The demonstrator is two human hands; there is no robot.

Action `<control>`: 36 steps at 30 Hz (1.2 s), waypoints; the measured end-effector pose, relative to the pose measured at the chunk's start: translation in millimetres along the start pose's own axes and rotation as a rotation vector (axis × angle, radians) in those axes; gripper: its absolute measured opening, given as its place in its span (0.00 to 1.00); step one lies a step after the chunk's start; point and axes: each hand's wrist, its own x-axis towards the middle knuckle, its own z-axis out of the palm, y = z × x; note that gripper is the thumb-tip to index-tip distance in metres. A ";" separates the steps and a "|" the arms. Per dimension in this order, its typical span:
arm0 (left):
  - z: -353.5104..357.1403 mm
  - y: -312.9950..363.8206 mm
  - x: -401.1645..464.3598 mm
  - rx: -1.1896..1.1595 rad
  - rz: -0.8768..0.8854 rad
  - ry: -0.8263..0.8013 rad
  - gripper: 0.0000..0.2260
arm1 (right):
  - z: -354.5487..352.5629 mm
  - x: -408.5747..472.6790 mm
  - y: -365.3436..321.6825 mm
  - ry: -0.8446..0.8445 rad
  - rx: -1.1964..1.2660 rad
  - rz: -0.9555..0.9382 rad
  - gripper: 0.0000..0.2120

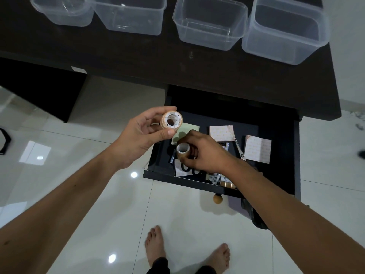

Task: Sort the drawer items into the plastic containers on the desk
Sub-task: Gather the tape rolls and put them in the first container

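My left hand (140, 135) holds a small roll of clear tape (171, 120) with a white core, raised just left of the open black drawer (280, 123). My right hand (205, 153) is inside the drawer, gripping a second tape roll (182, 152). Several clear plastic containers stand in a row on the dark desk: (63, 12), (130, 16), (209, 22), (284, 30). In the drawer lie pink sticky note pads (221, 132) (257, 149), a green pad (186, 130), scissors (240, 150), batteries (171, 158) and another tape roll (228, 184).
The drawer sticks out from the right end of the desk (138, 62), with a round wooden knob (217, 198) at its front. Below is glossy white tile floor (79, 147) with my bare feet (156, 242). A black object (5, 141) lies at the far left.
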 end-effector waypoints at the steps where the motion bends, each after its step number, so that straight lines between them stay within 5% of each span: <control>1: 0.1 -0.3 -0.1 0.005 0.000 0.003 0.27 | -0.3 0.4 -0.7 -0.011 -0.015 0.006 0.22; 25: 13.3 7.4 1.6 0.038 0.008 -0.031 0.26 | -35.0 -38.5 17.8 0.120 0.159 0.036 0.21; 36: 60.1 2.0 14.9 0.052 0.007 -0.084 0.25 | -72.1 -84.7 57.4 -0.139 0.187 0.067 0.22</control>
